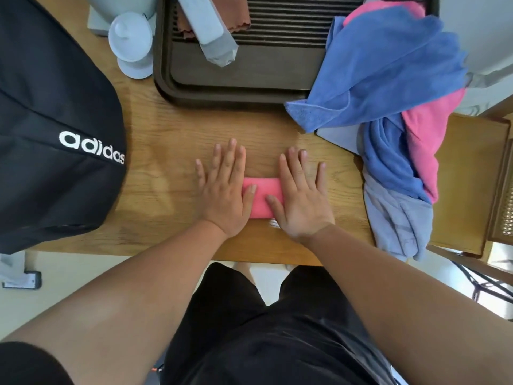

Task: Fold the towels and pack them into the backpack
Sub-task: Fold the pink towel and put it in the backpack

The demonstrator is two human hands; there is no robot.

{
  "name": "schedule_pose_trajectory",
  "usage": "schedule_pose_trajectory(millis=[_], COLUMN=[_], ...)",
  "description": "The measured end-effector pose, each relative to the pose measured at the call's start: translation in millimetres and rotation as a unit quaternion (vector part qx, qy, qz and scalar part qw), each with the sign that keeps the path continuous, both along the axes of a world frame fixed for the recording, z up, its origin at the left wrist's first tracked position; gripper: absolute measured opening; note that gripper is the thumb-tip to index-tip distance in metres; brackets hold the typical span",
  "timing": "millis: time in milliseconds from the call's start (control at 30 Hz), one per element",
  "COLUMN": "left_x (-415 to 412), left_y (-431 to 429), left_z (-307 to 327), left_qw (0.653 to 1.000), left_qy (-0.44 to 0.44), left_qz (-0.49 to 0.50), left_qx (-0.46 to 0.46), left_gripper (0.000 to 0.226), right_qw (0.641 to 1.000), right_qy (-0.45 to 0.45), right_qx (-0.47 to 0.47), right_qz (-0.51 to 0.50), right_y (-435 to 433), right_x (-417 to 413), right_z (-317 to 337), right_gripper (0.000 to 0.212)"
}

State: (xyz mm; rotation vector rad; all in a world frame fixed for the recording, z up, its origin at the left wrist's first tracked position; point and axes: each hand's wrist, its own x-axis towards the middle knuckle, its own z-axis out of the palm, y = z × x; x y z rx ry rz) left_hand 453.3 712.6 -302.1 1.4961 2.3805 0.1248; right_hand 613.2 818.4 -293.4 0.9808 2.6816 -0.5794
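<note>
Currently on the surface [166, 129], listed by position:

- Pink towel [262, 197]: folded small, lying flat at centre, near the front edge. Only its middle strip is showing; both ends are lying under the palms, so its long axis is probably running left to right.
- Left hand [222, 190]: flat, fingers straight and spread, pressing down on the towel's left end. Nothing is being gripped.
- Right hand [301, 195]: likewise flat and splayed, pressing the right end. The two hands are sitting just apart, with pink showing between them.
- Backpack [50, 134]: black, lying well to the left of the towel. Its opening is not showing.
- Pile [388, 79]: blue, pink and pale towels, unfolded, draping over the right edge.
- Tray [166, 87]: dark, beyond the hands.

Judgement: this fold is looking finished, and packing is coming next. The backpack is lying on the left hand's side, so the towel would be travelling leftward, and that hand is the nearer carrier.
</note>
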Motion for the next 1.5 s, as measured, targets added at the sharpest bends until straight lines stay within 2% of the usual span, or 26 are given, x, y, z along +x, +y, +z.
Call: schedule_pose_trajectory(millis=[133, 233, 300, 400, 500, 567, 600, 667, 800, 867, 933, 1033, 1133, 1267, 1500], left_x=[-1.7, -3.8, -9.1, -20.0, -28.7, -35.9, -41.0, -52.3, -68.5, -69.8, -66.3, -53.9, -36.9, -25.0, -53.7], left_y=[1.6, 2.5, 2.7, -1.5, -0.7, 3.4, 6.5, 14.4, 32.8, 39.2, 42.1, 42.8, 39.3, 30.2, -17.3], left_z=[4.1, 16.9, 29.1, 53.4, 82.6, 106.6, 119.9, 147.3, 204.9, 226.8, 249.0, 280.3, 305.8, 330.2, 365.9], left_qw=[0.999, 0.996, 0.991, 0.982, 0.978, 0.988, 0.99, 0.985, 0.969, 0.951, 0.923, 0.901, 0.895, 0.874, 0.92], left_qy=[-0.006, -0.001, 0.008, 0.012, -0.017, -0.074, -0.108, -0.172, -0.23, -0.267, -0.324, -0.383, -0.401, -0.409, -0.272], left_qz=[-0.013, -0.043, -0.075, -0.126, -0.154, -0.104, -0.07, -0.021, 0.048, 0.083, 0.106, 0.102, 0.104, 0.146, 0.191], left_qx=[-0.028, -0.074, -0.11, -0.137, -0.139, -0.09, -0.055, -0.003, 0.08, 0.134, 0.179, 0.175, 0.168, 0.219, 0.206], left_gripper=[0.071, 0.074, 0.076, 0.066, 0.063, 0.035, 0.031, 0.033, 0.034, 0.037, 0.039, 0.035, 0.042, 0.045, 0.026], right_qw=[1.0, 0.997, 0.993, 0.989, 0.991, 0.998, 0.998, 0.992, 0.971, 0.949, 0.913, 0.853, 0.85, 0.845, 0.824], right_qy=[-0.008, 0.006, 0.031, 0.03, 0.016, 0.032, 0.045, 0.09, 0.195, 0.259, 0.331, 0.419, 0.43, 0.443, 0.455], right_qx=[-0.005, 0.033, 0.059, 0.077, 0.049, -0.013, -0.045, -0.075, -0.089, -0.103, -0.136, -0.218, -0.244, -0.276, -0.331], right_qz=[0.019, 0.072, 0.099, 0.125, 0.127, 0.054, 0.008, -0.052, -0.109, -0.145, -0.195, -0.223, -0.184, -0.117, -0.063], right_y=[3.0, 5.2, 8.8, 12.4, 8.6, 8.0, 9.7, 16.8, 39.0, 50.2, 59.1, 66.8, 68.4, 65.0, 31.0], right_x=[-1.2, -0.2, 0.8, -1.6, -11.7, -22.7, -28.5, -38.9, -48.1, -46.9, -43.3, -38.2, -39.1, -54.6, -105.2], right_z=[3.6, 11.6, 18.9, 36.2, 63.1, 91.1, 107.6, 140.0, 200.7, 231.2, 259.8, 291.4, 308.9, 320.4, 318.5], right_gripper=[0.078, 0.079, 0.073, 0.06, 0.045, 0.031, 0.029, 0.033, 0.051, 0.065, 0.075, 0.077, 0.07, 0.068, 0.05])
